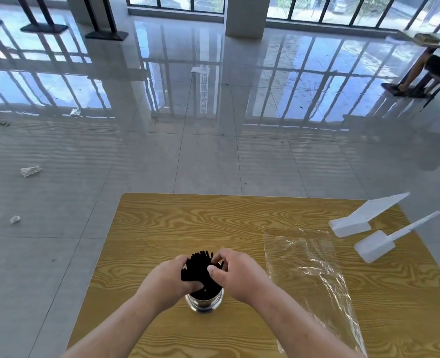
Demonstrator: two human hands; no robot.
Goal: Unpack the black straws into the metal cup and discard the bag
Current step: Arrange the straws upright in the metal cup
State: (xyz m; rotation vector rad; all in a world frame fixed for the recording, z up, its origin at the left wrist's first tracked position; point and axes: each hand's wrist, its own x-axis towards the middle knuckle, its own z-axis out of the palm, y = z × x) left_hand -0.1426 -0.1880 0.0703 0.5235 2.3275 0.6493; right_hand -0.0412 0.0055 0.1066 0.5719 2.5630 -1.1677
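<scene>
Above a wood-grain table (187, 223) on glossy tiles (187, 156), left hand (167, 280) and right hand (239, 275) curl fingers (215, 270) around the black straws (198, 267).

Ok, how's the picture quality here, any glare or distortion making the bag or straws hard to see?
Head view: window glare mirrors off the glossy floor; the wide-angle lens stretches the edges; the clear bag on the table shows only by its shiny creases; the black straws merge into one dark mass between the left hand and right hand; the metal cup is mostly hidden.
</scene>
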